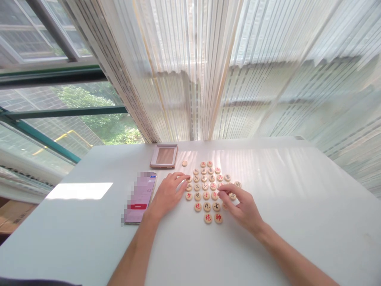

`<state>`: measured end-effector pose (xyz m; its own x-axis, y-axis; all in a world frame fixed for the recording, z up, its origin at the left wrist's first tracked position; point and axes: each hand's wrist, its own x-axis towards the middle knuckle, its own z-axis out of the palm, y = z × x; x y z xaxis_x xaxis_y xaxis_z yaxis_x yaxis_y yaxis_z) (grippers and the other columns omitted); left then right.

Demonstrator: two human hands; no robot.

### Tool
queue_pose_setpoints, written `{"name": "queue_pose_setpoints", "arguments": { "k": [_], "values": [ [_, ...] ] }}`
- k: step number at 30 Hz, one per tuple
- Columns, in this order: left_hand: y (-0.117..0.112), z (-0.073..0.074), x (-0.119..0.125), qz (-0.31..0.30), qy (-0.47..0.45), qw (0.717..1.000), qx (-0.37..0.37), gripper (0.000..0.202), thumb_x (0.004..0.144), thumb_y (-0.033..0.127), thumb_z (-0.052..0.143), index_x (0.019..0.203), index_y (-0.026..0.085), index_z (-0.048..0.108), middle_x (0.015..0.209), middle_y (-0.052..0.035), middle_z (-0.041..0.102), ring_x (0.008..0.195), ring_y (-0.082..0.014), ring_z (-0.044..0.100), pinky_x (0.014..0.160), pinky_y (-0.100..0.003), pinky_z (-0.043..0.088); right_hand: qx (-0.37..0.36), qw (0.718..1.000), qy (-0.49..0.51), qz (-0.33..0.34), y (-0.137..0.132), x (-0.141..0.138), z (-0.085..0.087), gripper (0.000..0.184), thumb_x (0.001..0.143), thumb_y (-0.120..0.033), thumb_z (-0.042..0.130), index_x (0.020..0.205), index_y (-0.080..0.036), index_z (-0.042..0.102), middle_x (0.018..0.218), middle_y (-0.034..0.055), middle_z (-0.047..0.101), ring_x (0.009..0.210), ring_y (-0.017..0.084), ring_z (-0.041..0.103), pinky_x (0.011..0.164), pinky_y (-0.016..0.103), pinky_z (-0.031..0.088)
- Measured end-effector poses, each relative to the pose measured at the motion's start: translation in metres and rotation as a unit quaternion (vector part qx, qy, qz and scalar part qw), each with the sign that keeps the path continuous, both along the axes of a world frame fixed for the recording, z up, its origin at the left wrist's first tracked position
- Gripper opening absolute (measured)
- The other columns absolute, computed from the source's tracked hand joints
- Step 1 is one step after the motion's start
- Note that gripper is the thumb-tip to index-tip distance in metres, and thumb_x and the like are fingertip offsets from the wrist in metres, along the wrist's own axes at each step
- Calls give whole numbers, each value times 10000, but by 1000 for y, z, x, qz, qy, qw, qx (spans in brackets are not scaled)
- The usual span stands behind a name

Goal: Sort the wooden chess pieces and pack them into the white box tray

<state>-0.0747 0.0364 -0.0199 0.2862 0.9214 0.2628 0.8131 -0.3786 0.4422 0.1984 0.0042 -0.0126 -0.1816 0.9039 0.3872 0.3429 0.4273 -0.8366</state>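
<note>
Round wooden xiangqi pieces [204,186] with red or black characters lie face up in a close cluster of rows on the white table [282,238]. My left hand [169,194] rests at the cluster's left side, fingers apart, the fingertips touching a black-marked piece [189,179]. Over the right part of the cluster, my right hand [242,204] is curled with thumb and fingertips close together, beside a red-marked piece [214,195]. Whether a piece sits between those fingertips I cannot make out. That hand partly covers several pieces.
A lone blank-looking piece [184,163] lies behind the cluster, near a shallow open box [164,155]. Left of my left hand lies a phone [138,198] with a lit screen. Striped sheer curtains [190,99] hang beyond the table's far edge, with a window [65,115] at left.
</note>
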Motion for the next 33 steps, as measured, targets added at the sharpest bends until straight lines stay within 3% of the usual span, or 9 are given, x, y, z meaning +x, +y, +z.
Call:
{"name": "queue_pose_setpoints", "arguments": {
  "k": [9, 15, 18, 22, 33],
  "values": [
    [6, -8, 1, 39, -15, 998, 52, 301, 1031, 198, 376, 1255, 232, 574, 1243, -57, 661, 1178, -202, 604, 1039, -379, 491, 1, 1000, 5, -13, 1, 2, 0, 108, 957, -254, 588, 1006, -235, 683, 880, 32, 714, 759, 180, 651, 650, 286, 535],
    [34, 2, 6, 45, 27, 995, 83, 349, 981, 104, 407, 1262, 220, 576, 1323, -74, 627, 1260, -230, 545, 1108, -405, 427, -6, 1000, 9, -21, 3, 2, 2, 123, 960, -279, 578, 989, -230, 687, 885, 37, 716, 767, 185, 657, 635, 282, 533],
    [57, 9, 7, 38, 67, 994, 76, 303, 955, 115, 475, 1192, 203, 641, 1266, -90, 673, 1194, -264, 580, 1076, -426, 432, -2, 1000, 9, -19, 4, 2, 2, 126, 958, -281, 575, 989, -228, 685, 872, 35, 715, 755, 184, 653, 617, 276, 528],
    [78, 10, 6, 21, 112, 992, 48, 223, 943, 158, 527, 1044, 223, 715, 1044, -70, 754, 1039, -252, 650, 949, -366, 485, 8, 1000, 12, -27, 7, 3, 2, 124, 956, -265, 575, 993, -231, 689, 868, 26, 721, 769, 184, 665, 734, 304, 549],
    [91, 17, 6, -10, 172, 985, 19, 224, 987, 222, 484, 1053, 234, 698, 1024, -74, 709, 1061, -250, 610, 943, -369, 443, 18, 999, 21, -24, 9, 4, 0, 118, 952, -269, 581, 975, -231, 690, 878, 25, 725, 761, 180, 664, 740, 317, 558]
  ]
}}
